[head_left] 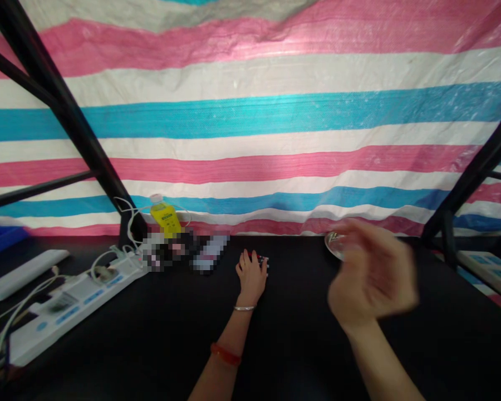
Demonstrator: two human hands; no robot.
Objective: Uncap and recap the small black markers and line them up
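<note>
Palm down on the black tabletop, my left hand (251, 275) covers a small object with red and whitish parts (265, 260). Its fingers are bent over the object, and only the far and right edges show, so its kind is unclear. My right hand (371, 278) is raised above the table on the right and smeared by motion. The fingers look curled toward the thumb, but whether anything is between them does not show. Just behind the right hand lies a shiny round metal dish (333, 245), partly hidden by it.
A white power strip (83, 303) with plugs and cables runs along the left. Behind it stands a yellow-labelled bottle (166, 218), near a blurred-out phone-like slab (211, 253). A blue tray (2, 239) sits far left. Black frame legs (79, 128) and striped sheeting (250, 122) bound the table.
</note>
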